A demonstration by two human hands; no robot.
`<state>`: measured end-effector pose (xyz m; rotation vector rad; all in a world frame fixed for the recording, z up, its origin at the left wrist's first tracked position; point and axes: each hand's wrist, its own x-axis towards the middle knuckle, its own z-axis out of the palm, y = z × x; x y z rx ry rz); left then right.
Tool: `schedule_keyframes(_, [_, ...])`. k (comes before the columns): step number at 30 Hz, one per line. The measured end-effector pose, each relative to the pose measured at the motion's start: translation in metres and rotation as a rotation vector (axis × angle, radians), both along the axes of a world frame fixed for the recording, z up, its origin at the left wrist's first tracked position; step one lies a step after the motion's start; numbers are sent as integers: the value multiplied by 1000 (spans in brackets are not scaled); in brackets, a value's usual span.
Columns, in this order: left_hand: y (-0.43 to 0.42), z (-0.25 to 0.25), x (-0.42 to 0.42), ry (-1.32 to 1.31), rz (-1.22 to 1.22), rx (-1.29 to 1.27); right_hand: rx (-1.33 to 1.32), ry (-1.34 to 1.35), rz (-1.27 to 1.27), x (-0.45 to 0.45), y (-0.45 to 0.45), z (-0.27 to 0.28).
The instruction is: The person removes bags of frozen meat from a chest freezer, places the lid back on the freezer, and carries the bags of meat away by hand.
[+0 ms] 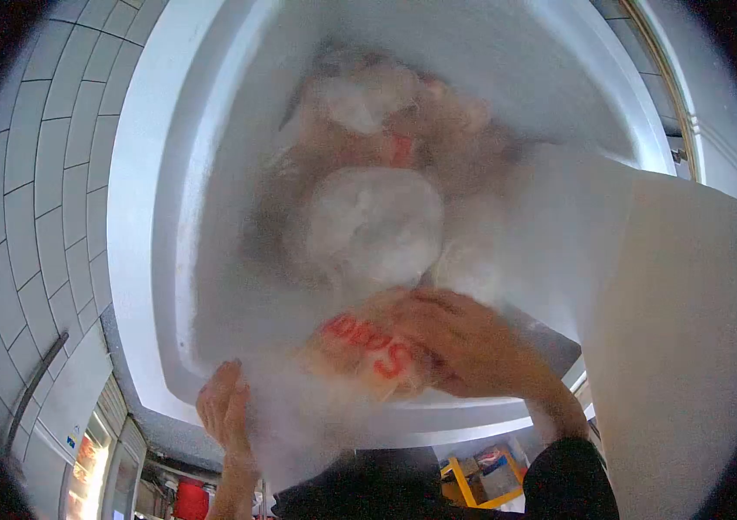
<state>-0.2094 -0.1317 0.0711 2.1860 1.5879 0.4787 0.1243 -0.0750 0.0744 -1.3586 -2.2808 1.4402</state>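
Note:
A plastic bag (368, 351) with red lettering lies at the near edge of a white chest freezer (139, 260). My right hand (464, 338) rests on the bag with its fingers wrapped over the top. At the left, my left hand (228, 407) has its fingers closed on the bag's pale, loose end. Cold mist blurs the bag's outline and what is inside it. Just beyond it in the freezer sits a round whitish frosted package (377, 225).
More bagged items (368, 100) lie deeper in the freezer, hazy in the mist. The raised white lid (681, 321) stands at the right. White tiles (39, 173) cover the left side. A yellow frame (464, 485) and a red container (192, 500) show below.

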Motion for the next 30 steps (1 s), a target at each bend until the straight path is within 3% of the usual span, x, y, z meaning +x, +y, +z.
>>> schedule_keyframes(5, [-24,-12,-27,22,-201,-24,-187,206,58,-16,5,-36])
schedule_keyframes(8, [-32,-12,-30,34,-210,-49,-345,542,-111,22,48,-62])
schedule_keyframes(10, [-29,-8,-28,55,-220,-58,-203,188,-473,75,88,-154])
schedule_keyframes(11, [-26,-7,-26,65,-228,-59,-92,-53,-531,98,104,-204])
schedule_keyframes(13, [-20,-8,-21,87,-241,-49,13,-384,-506,119,122,-277])
schedule_keyframes(16, [-20,-10,-21,92,-232,-78,46,-593,-369,88,149,-326])
schedule_keyframes(19, [-20,-10,-20,79,-206,-119,58,-720,-266,58,176,-350])
schedule_keyframes(30, [-28,-1,-30,68,-176,-175,75,-835,-172,54,183,-337])
